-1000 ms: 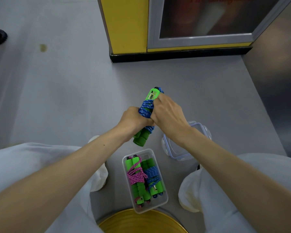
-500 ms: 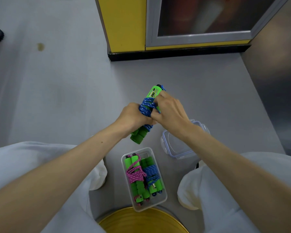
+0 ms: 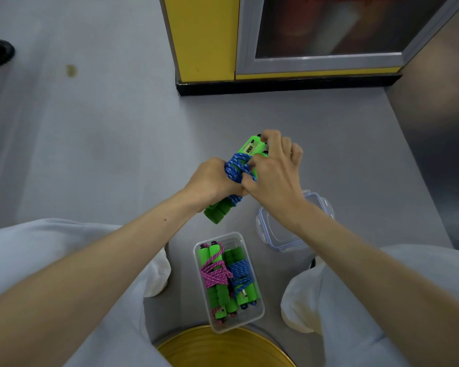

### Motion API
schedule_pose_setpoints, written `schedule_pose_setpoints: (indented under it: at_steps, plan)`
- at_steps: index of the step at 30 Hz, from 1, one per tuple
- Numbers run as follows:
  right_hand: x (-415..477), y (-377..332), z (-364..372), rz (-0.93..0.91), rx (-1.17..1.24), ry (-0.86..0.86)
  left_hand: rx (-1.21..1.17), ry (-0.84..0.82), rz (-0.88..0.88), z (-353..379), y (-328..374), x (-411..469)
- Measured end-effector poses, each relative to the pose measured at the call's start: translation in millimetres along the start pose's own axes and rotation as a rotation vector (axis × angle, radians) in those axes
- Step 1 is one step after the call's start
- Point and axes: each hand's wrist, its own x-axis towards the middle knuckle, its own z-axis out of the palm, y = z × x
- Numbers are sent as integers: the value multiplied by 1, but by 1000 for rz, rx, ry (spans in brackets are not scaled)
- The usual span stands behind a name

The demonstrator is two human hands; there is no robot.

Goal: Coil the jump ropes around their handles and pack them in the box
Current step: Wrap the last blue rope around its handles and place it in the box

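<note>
A blue jump rope (image 3: 236, 168) is coiled around its green handles, held above the grey floor. My left hand (image 3: 210, 181) grips the lower part of the handles. My right hand (image 3: 273, 170) holds the bundle from the right, its fingers curled over the top end and its thumb on the blue coils. Below them a clear plastic box (image 3: 260, 311) stands on the floor. In it lie a pink coiled rope (image 3: 215, 274) and a blue coiled rope (image 3: 241, 271), both on green handles.
The box's clear lid (image 3: 276, 239) lies on the floor to the right, partly under my right forearm. A yellow round rim (image 3: 223, 348) is at the bottom edge. A yellow cabinet with a black base (image 3: 289, 84) stands ahead. My white-clad knees flank the box.
My right hand's fingers have moved up from the coils to the top end of the handles. The left hand keeps its grip and the bundle stays in place.
</note>
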Motion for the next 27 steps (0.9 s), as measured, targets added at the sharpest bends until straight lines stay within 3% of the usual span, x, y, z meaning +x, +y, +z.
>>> schedule_pose_setpoints:
  at_steps: [4,10,16,19,24,27]
  plan:
    - [3,1,-6,-22,-158,34,-20,-15,-15,5,2,2]
    - [3,-2,-6,-75,-7,-25,-127,-30,-92,7,3,3]
    - [5,-10,-9,-110,-267,-222,-88,-7,-93,10,1,4]
    - [9,-11,-13,-152,-281,-315,-86,-10,-101,10,0,5]
    - [17,-7,-11,-88,-48,-365,6,2,-91,9,-2,3]
    - [15,3,-5,-31,198,-303,50,32,-78,5,-2,3]
